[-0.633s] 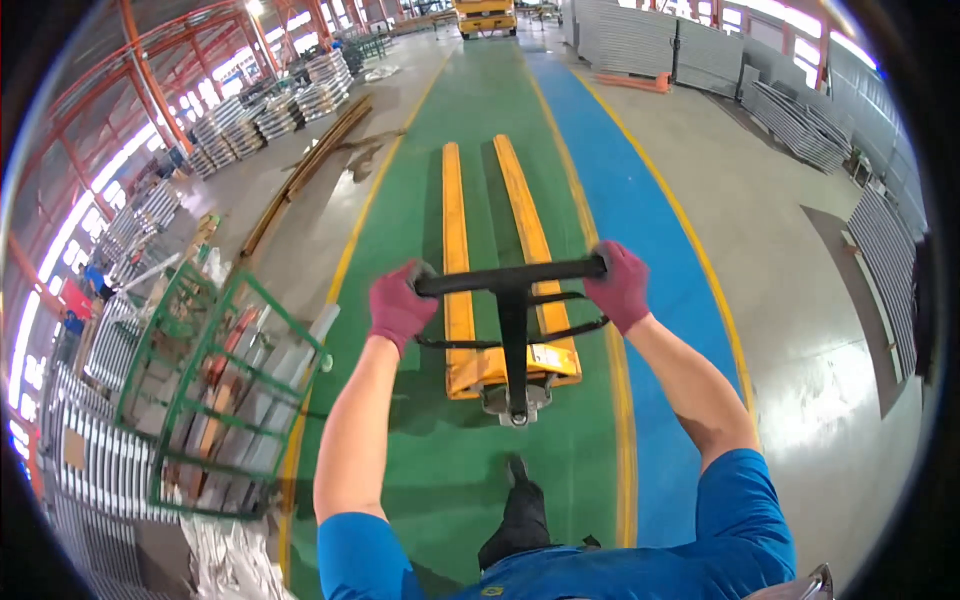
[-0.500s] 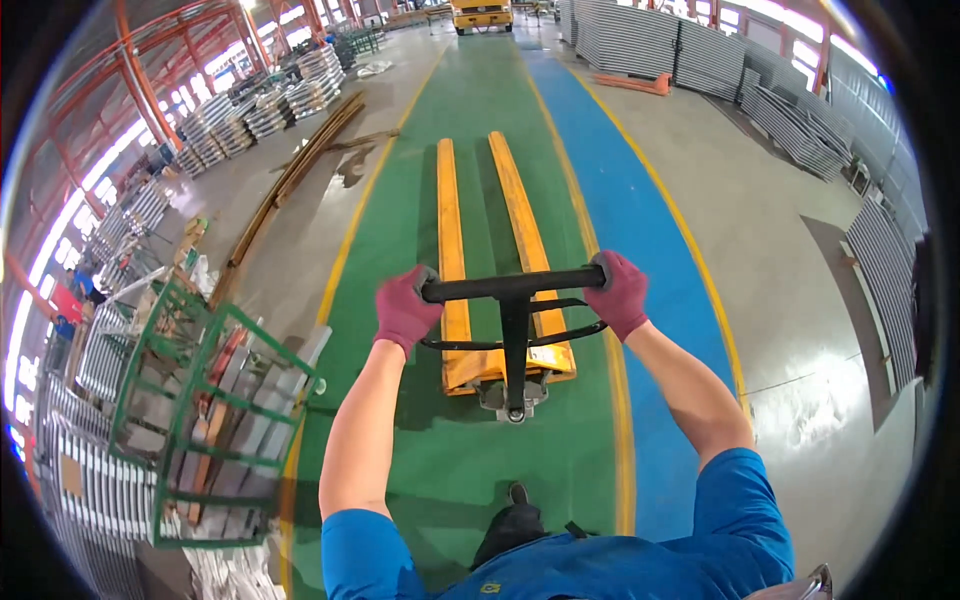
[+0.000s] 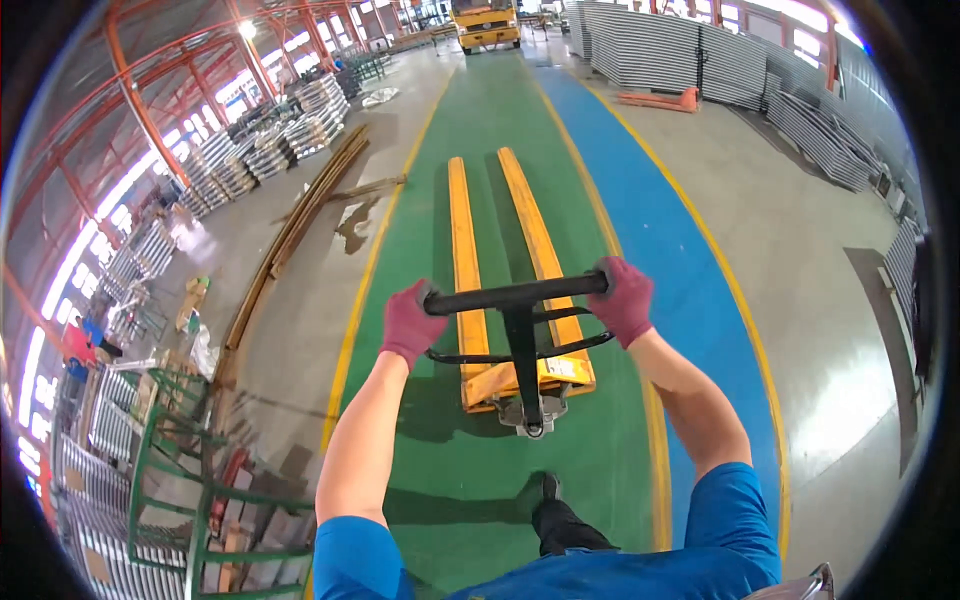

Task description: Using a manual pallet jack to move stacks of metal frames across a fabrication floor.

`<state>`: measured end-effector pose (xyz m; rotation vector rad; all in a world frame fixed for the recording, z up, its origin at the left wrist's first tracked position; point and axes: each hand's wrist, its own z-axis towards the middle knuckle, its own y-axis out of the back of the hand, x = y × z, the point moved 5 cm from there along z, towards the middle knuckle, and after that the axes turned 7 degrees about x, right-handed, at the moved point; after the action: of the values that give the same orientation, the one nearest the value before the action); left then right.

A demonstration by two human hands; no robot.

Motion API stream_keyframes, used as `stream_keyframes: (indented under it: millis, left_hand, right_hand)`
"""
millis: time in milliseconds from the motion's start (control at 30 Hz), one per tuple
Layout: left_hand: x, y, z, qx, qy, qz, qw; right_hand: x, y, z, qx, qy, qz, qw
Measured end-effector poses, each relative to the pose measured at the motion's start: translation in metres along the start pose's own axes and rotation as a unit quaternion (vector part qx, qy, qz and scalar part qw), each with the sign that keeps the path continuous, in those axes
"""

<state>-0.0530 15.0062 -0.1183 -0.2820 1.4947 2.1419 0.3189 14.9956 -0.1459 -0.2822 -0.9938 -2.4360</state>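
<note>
The yellow pallet jack [image 3: 500,260] stands on the green lane [image 3: 480,130] of the factory floor, its 2 forks pointing straight ahead and carrying no load, its steering wheels just in front of the person's feet. Its black handle bar [image 3: 515,294] lies crosswise at arm's length, and both gloved hands are wrapped around it: the left hand [image 3: 410,322] has its grip pressed tight around the bar's left end, the right hand [image 3: 625,298] is clenched the same way around the right end, with both arms stretched nearly straight. Judging from this stance, the step in hand is steering the empty jack along the lane, forks leading. The next move would seem to call for an even push on both ends of the bar so the forks stay parallel to the yellow line [image 3: 365,290] on the left and do not drift over the blue strip [image 3: 640,200] on the right. Far ahead a yellow truck [image 3: 485,20] stands at the lane's end. To the left lie long metal bars [image 3: 290,235] and stacks of grating [image 3: 270,145]; a green rack [image 3: 190,470] stands close at lower left, and grey panels [image 3: 650,50] line the right side.
</note>
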Motion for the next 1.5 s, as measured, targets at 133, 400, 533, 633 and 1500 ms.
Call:
stream_keyframes:
  millis: [133,400,533,633,1500]
  left_hand:
    - [0.066,-0.035,0.137,0.018,0.002,-0.026,0.999]
    - [0.157,-0.144,0.479,-0.003,-0.008,-0.015,1.000]
    - [0.225,-0.207,0.645,-0.018,-0.030,-0.083,0.996]
    - [0.298,-0.255,0.779,-0.017,-0.042,-0.049,0.998]
    - [0.520,-0.676,1.870,0.032,-0.053,-0.055,0.997]
  right_hand:
    - [-0.030,-0.095,0.111,0.067,-0.021,-0.009,0.997]
    - [-0.189,-0.330,0.369,0.043,-0.022,-0.001,0.999]
    - [-0.257,-0.453,0.489,0.023,-0.025,-0.009,0.999]
    - [-0.292,-0.545,0.572,0.031,-0.012,0.000,0.999]
    - [-0.863,-1.219,1.365,0.062,-0.076,-0.051,0.994]
